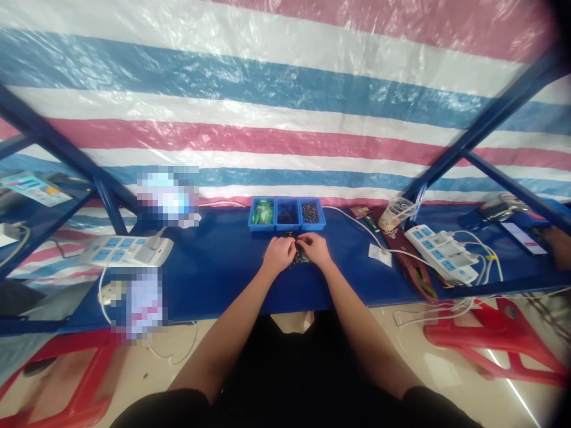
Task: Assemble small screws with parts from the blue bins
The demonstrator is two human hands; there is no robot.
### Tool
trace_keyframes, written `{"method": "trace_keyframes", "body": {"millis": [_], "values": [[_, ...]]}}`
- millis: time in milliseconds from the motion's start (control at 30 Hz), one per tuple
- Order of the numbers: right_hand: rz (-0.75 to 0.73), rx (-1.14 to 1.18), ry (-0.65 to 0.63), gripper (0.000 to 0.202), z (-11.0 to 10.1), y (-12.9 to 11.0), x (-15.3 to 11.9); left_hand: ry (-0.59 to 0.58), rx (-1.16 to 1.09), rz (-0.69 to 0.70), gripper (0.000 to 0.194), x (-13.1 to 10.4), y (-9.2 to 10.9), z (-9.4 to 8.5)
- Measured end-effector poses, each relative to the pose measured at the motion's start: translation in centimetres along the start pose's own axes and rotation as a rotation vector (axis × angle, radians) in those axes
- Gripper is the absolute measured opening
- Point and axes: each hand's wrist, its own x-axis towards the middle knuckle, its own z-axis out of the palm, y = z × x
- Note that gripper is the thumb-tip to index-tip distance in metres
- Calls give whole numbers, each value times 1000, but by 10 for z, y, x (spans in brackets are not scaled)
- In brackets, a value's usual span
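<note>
On the near side of the blue three-compartment tray [286,227], the left hand [279,254] and right hand [314,248] lie close together, fingers curled inward about small dark pieces [304,257] on the blue table [214,261]; whether either pinches one cannot be told. The tray's left compartment holds green packets [263,212], the middle dark contents [288,213], the right metallic parts [310,213]. Right of the tray: a plastic cup [395,213].
</note>
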Motion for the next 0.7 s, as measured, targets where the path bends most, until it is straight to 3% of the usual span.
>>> {"method": "trace_keyframes", "body": {"millis": [100, 200, 700], "values": [[76, 204, 122, 29, -1, -2, -9, -4, -23, 23, 26, 0, 0, 0], [113, 283, 161, 33, -4, -7, -16, -33, -24, 53, 27, -1, 0, -1], [37, 260, 38, 30, -11, -10, -17, -34, -27, 56, 26, -4, -3, 2]]}}
